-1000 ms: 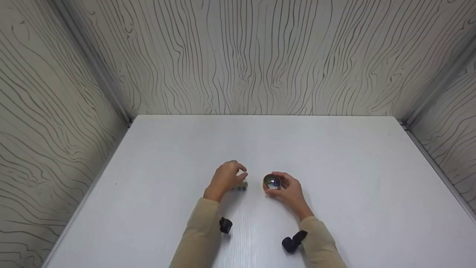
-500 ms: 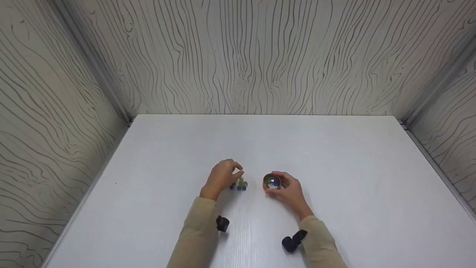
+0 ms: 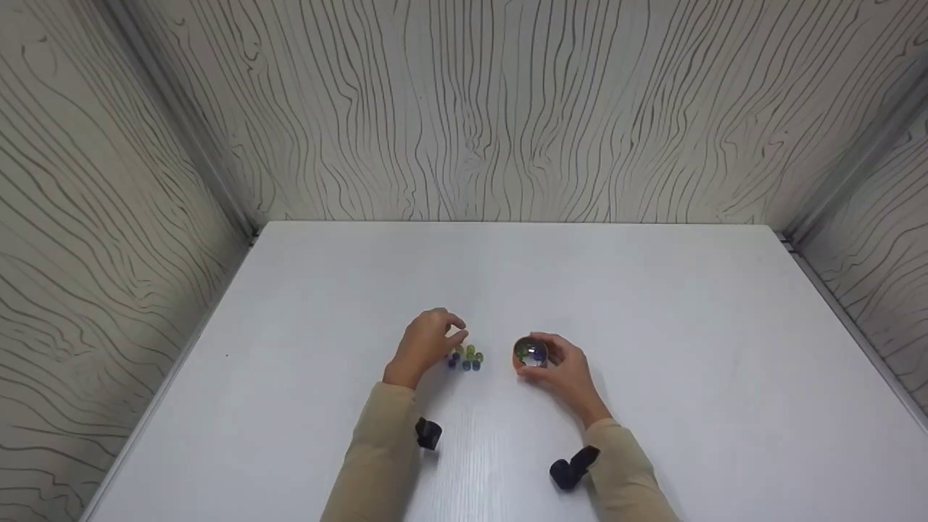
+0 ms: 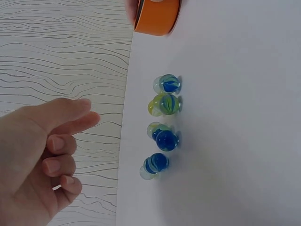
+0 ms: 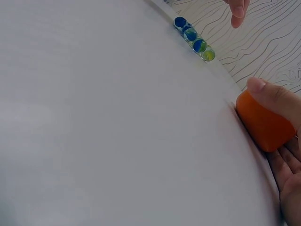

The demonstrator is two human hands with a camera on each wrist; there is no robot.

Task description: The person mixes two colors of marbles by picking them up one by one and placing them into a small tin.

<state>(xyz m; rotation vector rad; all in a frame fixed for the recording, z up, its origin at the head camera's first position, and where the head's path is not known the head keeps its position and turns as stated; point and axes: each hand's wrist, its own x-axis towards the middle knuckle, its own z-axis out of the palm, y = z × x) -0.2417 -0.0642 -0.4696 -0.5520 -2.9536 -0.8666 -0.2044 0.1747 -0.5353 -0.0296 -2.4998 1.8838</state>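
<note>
Several glass marbles (image 4: 167, 140), blue, green and yellowish, lie in a loose cluster on the white table in all three views. My left hand (image 3: 424, 341) hovers beside and partly over them in the head view, fingers loosely bent and nothing between thumb and forefinger. Right of the cluster stands a small round orange cup (image 5: 265, 122), its dark rim facing up. My right hand (image 3: 569, 373) grips it, thumb on the near side and fingers around the far side. Green and blue shapes show inside the cup in the head view; its interior is hidden in the wrist views.
The white table (image 3: 348, 275) runs back to a panel with a wood-grain pattern (image 3: 464, 109). Similar panels rise on the left and right. A black wrist camera (image 3: 428, 434) sits on the left sleeve and another black camera (image 3: 569, 471) on the right one.
My left hand has drifted left from beyond the marbles, uncovering more of them. The right hand and the cup have stayed in place.
</note>
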